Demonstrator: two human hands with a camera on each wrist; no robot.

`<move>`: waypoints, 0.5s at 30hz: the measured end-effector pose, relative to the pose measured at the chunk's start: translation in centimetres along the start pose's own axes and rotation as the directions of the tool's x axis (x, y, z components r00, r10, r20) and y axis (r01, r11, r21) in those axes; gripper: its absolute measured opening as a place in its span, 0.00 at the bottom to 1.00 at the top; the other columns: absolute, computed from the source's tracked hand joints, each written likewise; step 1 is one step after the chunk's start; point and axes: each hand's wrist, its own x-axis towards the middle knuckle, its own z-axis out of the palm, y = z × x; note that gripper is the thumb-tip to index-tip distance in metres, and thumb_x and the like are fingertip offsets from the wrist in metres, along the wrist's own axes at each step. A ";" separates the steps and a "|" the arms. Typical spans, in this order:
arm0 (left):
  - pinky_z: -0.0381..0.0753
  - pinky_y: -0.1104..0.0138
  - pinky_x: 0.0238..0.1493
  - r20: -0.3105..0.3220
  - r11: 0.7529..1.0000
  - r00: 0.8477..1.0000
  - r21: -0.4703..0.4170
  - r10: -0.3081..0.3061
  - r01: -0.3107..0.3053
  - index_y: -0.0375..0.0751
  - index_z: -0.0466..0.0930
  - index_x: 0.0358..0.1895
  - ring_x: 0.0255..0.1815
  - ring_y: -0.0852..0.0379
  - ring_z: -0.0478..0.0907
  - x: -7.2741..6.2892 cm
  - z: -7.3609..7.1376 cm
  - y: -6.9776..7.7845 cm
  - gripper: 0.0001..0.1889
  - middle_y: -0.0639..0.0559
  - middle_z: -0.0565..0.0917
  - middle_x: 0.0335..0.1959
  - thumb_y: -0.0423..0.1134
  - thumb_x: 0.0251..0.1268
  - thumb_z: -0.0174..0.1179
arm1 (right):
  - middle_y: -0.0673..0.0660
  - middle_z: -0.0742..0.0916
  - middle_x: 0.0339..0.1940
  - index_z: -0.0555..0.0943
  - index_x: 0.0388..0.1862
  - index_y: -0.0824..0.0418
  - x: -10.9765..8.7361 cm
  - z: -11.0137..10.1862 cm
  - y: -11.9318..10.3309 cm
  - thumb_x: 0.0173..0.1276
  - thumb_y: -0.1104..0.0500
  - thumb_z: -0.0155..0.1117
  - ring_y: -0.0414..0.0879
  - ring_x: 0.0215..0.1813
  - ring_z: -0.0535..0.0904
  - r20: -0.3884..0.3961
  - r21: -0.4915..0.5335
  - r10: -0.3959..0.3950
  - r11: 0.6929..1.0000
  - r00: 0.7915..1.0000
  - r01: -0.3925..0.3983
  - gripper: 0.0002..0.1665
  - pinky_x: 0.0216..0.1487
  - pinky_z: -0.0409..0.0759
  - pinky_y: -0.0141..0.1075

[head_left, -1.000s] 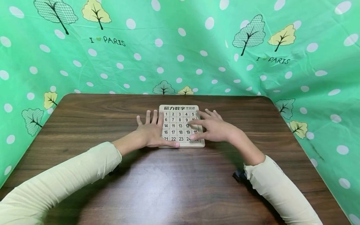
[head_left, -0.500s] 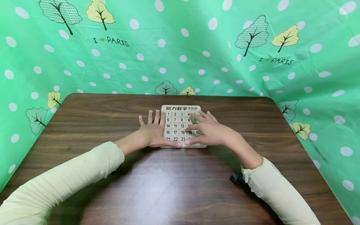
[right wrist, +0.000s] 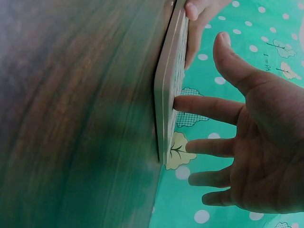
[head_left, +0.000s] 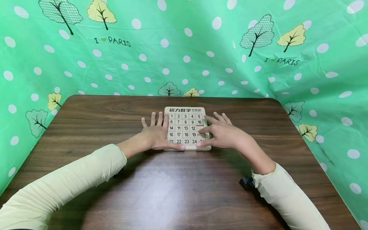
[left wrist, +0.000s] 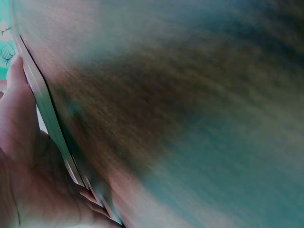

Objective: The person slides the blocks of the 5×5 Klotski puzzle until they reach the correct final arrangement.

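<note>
A pale number slide puzzle (head_left: 187,110) lies on the table, its numbered tiles facing up. My left hand (head_left: 154,136) rests along its left side with fingers straight and spread, the thumb lying across the bottom border. In the left wrist view the palm sits against the board's edge (left wrist: 45,102). My right hand (head_left: 225,134) reaches over the right side, fingers spread. Its index fingertip (right wrist: 181,102) touches the puzzle face in the right column, below the 10 tile (head_left: 199,122). Brownish bare strips show above and below that fingertip. The right thumb (head_left: 202,143) partly covers the lower right corner tile.
The dark wood-grain table (head_left: 161,185) extends all round the puzzle. A green curtain (head_left: 184,41) with white dots and printed trees hangs behind and at both sides. A black strap (head_left: 247,182) shows under the right sleeve (head_left: 287,195).
My right hand came left over the board, then drew back right, with its index fingertip now lower in the right column. The 15 tile's number is now covered. My left hand stays in place.
</note>
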 end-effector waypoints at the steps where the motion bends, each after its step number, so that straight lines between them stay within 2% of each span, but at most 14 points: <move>1: 0.32 0.19 0.86 0.000 1.000 1.000 -0.002 0.000 0.000 0.39 0.22 0.94 0.95 0.28 0.24 0.0 0.0 0.0 0.88 0.33 0.29 0.95 0.98 0.48 0.57 | 0.69 0.62 0.95 0.87 0.76 0.48 0.2 0.0 0.0 0.74 0.30 0.75 0.80 0.94 0.46 -0.001 -0.004 0.006 1.000 1.000 -0.006 0.40 0.91 0.39 0.77; 9: 0.32 0.19 0.86 0.003 1.000 1.000 -0.004 0.002 -0.002 0.40 0.21 0.93 0.95 0.28 0.24 0.2 0.0 0.0 0.88 0.33 0.29 0.95 0.97 0.49 0.57 | 0.68 0.60 0.96 0.84 0.80 0.48 0.9 -0.2 0.3 0.74 0.29 0.74 0.79 0.95 0.45 0.010 -0.017 0.037 0.999 0.999 -0.037 0.43 0.92 0.37 0.77; 15: 0.33 0.19 0.86 0.003 1.000 1.000 0.004 -0.002 0.002 0.39 0.21 0.93 0.95 0.28 0.25 0.2 0.0 -0.1 0.88 0.33 0.29 0.95 0.98 0.48 0.57 | 0.69 0.63 0.95 0.88 0.75 0.47 0.6 0.0 -0.1 0.74 0.29 0.75 0.79 0.94 0.48 -0.041 0.005 -0.040 0.999 0.998 0.040 0.39 0.91 0.40 0.77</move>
